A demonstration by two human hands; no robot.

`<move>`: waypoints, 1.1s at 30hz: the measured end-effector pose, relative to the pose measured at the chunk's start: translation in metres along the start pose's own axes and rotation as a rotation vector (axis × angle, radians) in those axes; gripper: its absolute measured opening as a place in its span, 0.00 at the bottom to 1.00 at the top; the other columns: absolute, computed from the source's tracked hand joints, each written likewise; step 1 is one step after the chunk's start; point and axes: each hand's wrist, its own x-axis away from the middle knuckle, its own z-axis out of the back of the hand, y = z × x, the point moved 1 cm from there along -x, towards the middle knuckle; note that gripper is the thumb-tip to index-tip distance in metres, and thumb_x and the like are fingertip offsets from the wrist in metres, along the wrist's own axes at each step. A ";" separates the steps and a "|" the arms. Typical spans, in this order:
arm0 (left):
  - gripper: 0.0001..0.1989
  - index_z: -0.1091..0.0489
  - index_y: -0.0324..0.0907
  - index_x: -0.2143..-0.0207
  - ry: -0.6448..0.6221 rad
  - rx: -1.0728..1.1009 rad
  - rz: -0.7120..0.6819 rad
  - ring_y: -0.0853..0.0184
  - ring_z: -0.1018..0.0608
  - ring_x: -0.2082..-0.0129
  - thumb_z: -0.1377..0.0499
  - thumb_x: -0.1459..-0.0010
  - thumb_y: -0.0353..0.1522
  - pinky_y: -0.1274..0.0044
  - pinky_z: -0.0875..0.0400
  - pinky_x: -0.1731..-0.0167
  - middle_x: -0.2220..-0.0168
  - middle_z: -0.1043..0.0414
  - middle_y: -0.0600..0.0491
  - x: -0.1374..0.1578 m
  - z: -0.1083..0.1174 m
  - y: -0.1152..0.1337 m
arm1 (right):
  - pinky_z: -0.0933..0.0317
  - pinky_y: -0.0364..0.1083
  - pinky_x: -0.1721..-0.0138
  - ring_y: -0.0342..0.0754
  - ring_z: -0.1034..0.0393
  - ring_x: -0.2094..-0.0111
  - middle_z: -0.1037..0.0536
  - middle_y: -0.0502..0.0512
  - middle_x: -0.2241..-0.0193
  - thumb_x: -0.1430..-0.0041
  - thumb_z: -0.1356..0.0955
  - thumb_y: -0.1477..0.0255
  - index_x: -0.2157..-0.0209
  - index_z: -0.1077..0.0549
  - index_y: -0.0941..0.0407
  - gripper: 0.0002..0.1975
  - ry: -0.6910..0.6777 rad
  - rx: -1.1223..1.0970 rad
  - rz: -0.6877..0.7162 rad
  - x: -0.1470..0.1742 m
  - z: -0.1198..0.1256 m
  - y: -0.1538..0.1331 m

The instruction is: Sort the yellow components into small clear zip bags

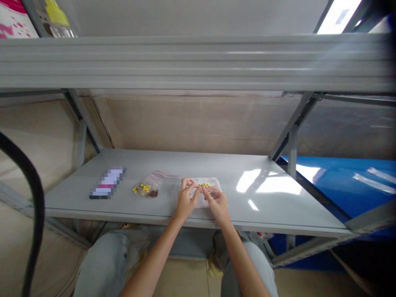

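Over a white tray-like sheet (pixel 213 180) on the shelf, my left hand (pixel 186 200) and my right hand (pixel 219 206) meet, thumbs and fingers pinched close together. Whatever lies between the fingertips is too small to make out. Just behind them sit several small yellow beads (pixel 206 185), and dark red pieces are partly hidden by my right hand. To the left lies a clear zip bag (pixel 155 178) with a red stripe, with yellow beads (pixel 144 188) and dark red beads (pixel 153 193) in or by it. Another flat clear bag (pixel 171 185) is beside my left hand.
A phone (pixel 108 181), blurred out, lies at the left of the grey shelf (pixel 247 214). A thick grey beam (pixel 198 62) crosses above my hands. Slanted posts (pixel 292 123) stand at both sides. A black cable (pixel 34 185) hangs at the left. My knees are below the front edge.
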 end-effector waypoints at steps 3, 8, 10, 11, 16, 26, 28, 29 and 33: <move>0.11 0.28 0.41 0.69 0.002 -0.018 -0.014 0.69 0.29 0.62 0.48 0.40 0.35 0.77 0.32 0.61 0.59 0.38 0.50 0.000 -0.001 -0.003 | 0.38 0.45 0.71 0.47 0.32 0.72 0.23 0.56 0.71 0.50 0.31 0.57 0.70 0.24 0.58 0.17 -0.030 0.001 -0.009 0.000 -0.001 -0.002; 0.10 0.29 0.40 0.69 0.061 -0.017 0.031 0.69 0.28 0.64 0.48 0.40 0.33 0.78 0.32 0.64 0.59 0.38 0.49 -0.001 -0.001 -0.006 | 0.43 0.42 0.77 0.45 0.34 0.75 0.24 0.54 0.74 0.50 0.33 0.55 0.72 0.25 0.58 0.18 0.032 -0.005 -0.048 0.002 -0.002 -0.007; 0.10 0.29 0.40 0.69 0.069 -0.016 0.029 0.70 0.29 0.64 0.48 0.40 0.33 0.78 0.32 0.65 0.60 0.38 0.49 -0.001 -0.001 -0.006 | 0.45 0.42 0.79 0.43 0.36 0.78 0.26 0.52 0.77 0.51 0.32 0.55 0.74 0.26 0.58 0.19 0.075 -0.006 -0.065 0.002 -0.001 -0.006; 0.10 0.29 0.40 0.69 0.069 -0.018 0.023 0.69 0.29 0.64 0.48 0.40 0.33 0.79 0.33 0.66 0.61 0.38 0.50 -0.001 -0.001 -0.006 | 0.45 0.41 0.80 0.43 0.37 0.79 0.27 0.51 0.79 0.51 0.32 0.55 0.75 0.27 0.58 0.19 0.083 -0.006 -0.070 0.002 -0.001 -0.006; 0.09 0.28 0.40 0.69 0.047 -0.043 -0.016 0.68 0.30 0.63 0.46 0.42 0.34 0.79 0.33 0.68 0.62 0.38 0.50 0.000 0.000 -0.002 | 0.48 0.41 0.80 0.40 0.42 0.82 0.32 0.47 0.83 0.50 0.32 0.56 0.78 0.30 0.57 0.17 0.040 -0.026 -0.091 0.001 0.002 -0.002; 0.09 0.27 0.40 0.70 0.079 -0.016 -0.003 0.69 0.30 0.65 0.44 0.42 0.35 0.79 0.33 0.70 0.60 0.39 0.49 0.000 -0.001 -0.003 | 0.48 0.42 0.78 0.41 0.42 0.80 0.33 0.48 0.82 0.46 0.36 0.55 0.80 0.31 0.57 0.20 -0.019 0.016 -0.066 0.004 -0.005 -0.010; 0.09 0.27 0.40 0.70 0.074 -0.014 -0.010 0.69 0.31 0.65 0.44 0.43 0.35 0.80 0.33 0.70 0.60 0.39 0.49 0.000 -0.001 -0.003 | 0.48 0.41 0.79 0.41 0.42 0.81 0.34 0.48 0.83 0.46 0.36 0.54 0.80 0.31 0.57 0.21 0.006 0.017 -0.064 0.005 -0.006 -0.011; 0.09 0.27 0.40 0.70 0.070 -0.011 -0.013 0.69 0.31 0.65 0.44 0.43 0.34 0.80 0.34 0.70 0.60 0.39 0.49 0.001 -0.001 -0.003 | 0.48 0.41 0.79 0.41 0.43 0.81 0.34 0.48 0.83 0.46 0.36 0.54 0.80 0.31 0.57 0.21 0.021 0.013 -0.066 0.005 -0.007 -0.012; 0.08 0.28 0.40 0.71 0.072 0.003 -0.005 0.69 0.31 0.66 0.44 0.43 0.34 0.80 0.35 0.71 0.62 0.40 0.50 0.000 0.000 -0.002 | 0.48 0.41 0.80 0.40 0.43 0.82 0.34 0.47 0.83 0.48 0.34 0.54 0.81 0.34 0.56 0.20 0.084 -0.019 -0.078 0.005 -0.006 -0.013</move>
